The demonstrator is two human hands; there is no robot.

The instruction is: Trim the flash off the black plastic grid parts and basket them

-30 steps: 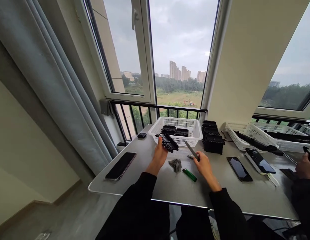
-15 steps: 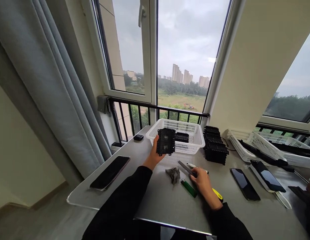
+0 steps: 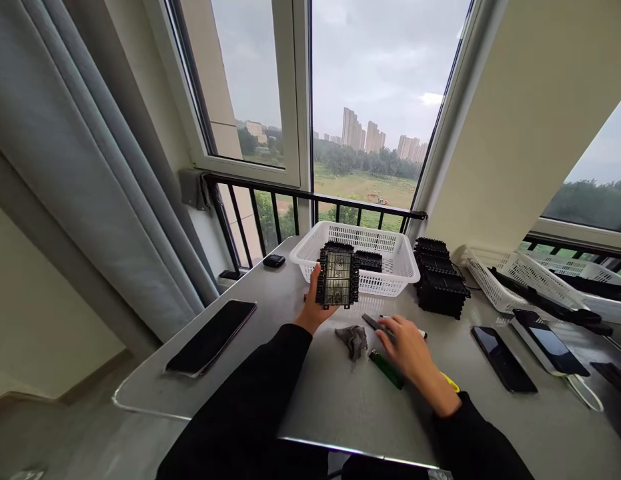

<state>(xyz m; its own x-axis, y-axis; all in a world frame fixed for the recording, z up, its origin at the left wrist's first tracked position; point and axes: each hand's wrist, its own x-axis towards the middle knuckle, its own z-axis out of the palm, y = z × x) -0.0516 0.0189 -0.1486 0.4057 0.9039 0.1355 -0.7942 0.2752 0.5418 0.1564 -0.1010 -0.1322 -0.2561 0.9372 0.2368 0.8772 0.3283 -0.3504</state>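
Since the earlier frame, the black toothed part has turned, showing a shinier face. Nearest, beside a green lighter on the desk, the right hand bends over a grey blade; whether it clasps this is unclear. Farther, the left hand keeps its grip closed on the part, before a white basket.

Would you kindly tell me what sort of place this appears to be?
This looks like a workroom, perhaps a small workshop, judging by the grey table, the white basket and the stacked black parts beside it.
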